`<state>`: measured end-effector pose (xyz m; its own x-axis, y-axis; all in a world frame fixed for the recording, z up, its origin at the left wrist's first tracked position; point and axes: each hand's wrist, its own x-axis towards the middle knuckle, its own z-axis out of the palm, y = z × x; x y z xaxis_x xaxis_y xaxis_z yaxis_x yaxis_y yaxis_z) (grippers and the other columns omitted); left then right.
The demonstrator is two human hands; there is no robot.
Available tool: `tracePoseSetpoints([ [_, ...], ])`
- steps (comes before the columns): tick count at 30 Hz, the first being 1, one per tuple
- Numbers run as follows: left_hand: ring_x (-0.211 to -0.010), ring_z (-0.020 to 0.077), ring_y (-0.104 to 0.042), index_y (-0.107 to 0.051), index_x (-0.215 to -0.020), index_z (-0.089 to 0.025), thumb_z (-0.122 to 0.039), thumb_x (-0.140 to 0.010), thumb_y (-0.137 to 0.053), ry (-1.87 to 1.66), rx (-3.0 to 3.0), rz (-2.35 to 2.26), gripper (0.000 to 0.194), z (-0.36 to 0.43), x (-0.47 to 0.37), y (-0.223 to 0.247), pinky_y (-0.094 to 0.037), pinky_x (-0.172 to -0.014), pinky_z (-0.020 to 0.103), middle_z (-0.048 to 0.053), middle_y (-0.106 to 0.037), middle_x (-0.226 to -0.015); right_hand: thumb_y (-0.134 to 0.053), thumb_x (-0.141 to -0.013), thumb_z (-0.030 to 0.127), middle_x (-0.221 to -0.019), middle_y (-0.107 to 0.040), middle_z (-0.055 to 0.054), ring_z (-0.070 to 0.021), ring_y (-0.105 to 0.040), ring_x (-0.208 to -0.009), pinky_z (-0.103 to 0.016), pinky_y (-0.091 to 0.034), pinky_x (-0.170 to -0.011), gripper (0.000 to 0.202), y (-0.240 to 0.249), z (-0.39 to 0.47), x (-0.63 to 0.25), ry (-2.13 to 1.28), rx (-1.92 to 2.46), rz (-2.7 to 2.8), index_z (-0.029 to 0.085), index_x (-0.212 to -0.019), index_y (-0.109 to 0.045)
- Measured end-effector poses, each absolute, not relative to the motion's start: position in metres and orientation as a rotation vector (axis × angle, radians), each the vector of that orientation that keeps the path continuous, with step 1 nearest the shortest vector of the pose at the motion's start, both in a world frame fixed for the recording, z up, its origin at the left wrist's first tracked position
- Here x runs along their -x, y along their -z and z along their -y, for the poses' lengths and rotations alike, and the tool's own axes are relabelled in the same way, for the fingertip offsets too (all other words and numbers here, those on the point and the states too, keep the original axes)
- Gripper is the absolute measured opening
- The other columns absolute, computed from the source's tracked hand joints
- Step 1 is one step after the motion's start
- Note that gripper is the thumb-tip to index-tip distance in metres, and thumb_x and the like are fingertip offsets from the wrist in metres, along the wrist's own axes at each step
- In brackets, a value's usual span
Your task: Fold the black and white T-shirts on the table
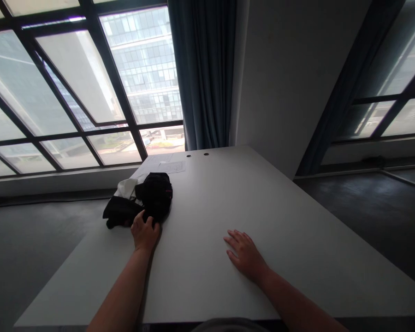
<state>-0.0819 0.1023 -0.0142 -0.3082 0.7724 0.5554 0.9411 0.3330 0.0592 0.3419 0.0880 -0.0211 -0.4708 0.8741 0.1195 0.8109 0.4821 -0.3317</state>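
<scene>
My left hand is at the near edge of a black fabric bundle that looks like a small bag, with a tiny pink mark on its side. Its fingers are bent and apart, their tips at the dark fabric; whether they press on it is hard to tell. Another black piece of fabric lies just left of the bag, and a crumpled white item shows behind it. Palm down on the white tabletop, my right hand rests with fingers spread and nothing in them.
Printed paper sheets lie at the table's far left end, beside two dark round cable holes. Beyond are a dark blue curtain, a grey wall pillar and large windows, one tilted open. Grey floor borders both sides.
</scene>
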Motion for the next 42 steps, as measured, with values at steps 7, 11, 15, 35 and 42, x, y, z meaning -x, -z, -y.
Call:
tracePoseSetpoints([
  [7,-0.132,0.0336,-0.058,-0.072,-0.092,-0.022,-0.028,-0.092,-0.058,0.43,1.893,2.097,0.016,-0.076,0.03,0.021,-0.018,-0.125,0.064,0.011,-0.072,-0.132,-0.053,-0.094,0.033,-0.158,-0.053,-0.01,-0.0292,-0.043,-0.148,-0.053,-0.024,-0.127,0.049,0.024,-0.089,-0.342,-0.313,1.427,2.447,0.024,-0.141,-0.065],
  [11,-0.122,0.0309,-0.066,-0.072,-0.092,-0.019,-0.031,-0.097,-0.055,0.511,2.105,1.951,0.022,-0.067,-0.01,0.02,-0.039,-0.118,0.053,0.015,-0.073,-0.129,-0.052,-0.094,0.032,-0.158,-0.052,-0.009,-0.0288,-0.044,-0.148,-0.053,-0.024,-0.127,0.048,0.026,-0.089,-0.343,-0.289,1.416,2.437,0.025,-0.14,-0.066],
  [15,-0.114,0.029,-0.069,-0.072,-0.088,-0.02,-0.033,-0.103,-0.047,0.659,2.374,1.742,0.031,-0.056,-0.042,0.019,-0.053,-0.102,0.045,0.013,-0.076,-0.119,-0.053,-0.094,0.031,-0.157,-0.053,-0.01,-0.0287,-0.044,-0.147,-0.053,-0.025,-0.127,0.048,0.028,-0.089,-0.343,-0.273,1.411,2.433,0.024,-0.14,-0.066],
  [35,-0.146,0.035,-0.048,-0.067,-0.14,-0.022,-0.035,-0.1,-0.054,0.473,1.962,2.213,0.045,-0.073,-0.038,0.031,-0.028,-0.124,0.055,0.017,-0.055,-0.155,-0.053,-0.094,0.033,-0.158,-0.052,-0.009,-0.0287,-0.043,-0.148,-0.053,-0.025,-0.127,0.049,0.03,-0.09,-0.345,-0.284,1.398,2.435,0.025,-0.141,-0.065],
  [42,-0.142,0.0321,-0.051,-0.069,-0.133,-0.023,-0.041,-0.102,-0.051,0.504,2.173,2.083,0.04,-0.065,-0.037,0.021,-0.04,-0.115,0.051,0.012,-0.057,-0.154,-0.053,-0.093,0.032,-0.158,-0.052,-0.01,-0.0293,-0.043,-0.148,-0.053,-0.025,-0.127,0.049,0.031,-0.089,-0.343,-0.284,1.406,2.434,0.024,-0.141,-0.066],
])
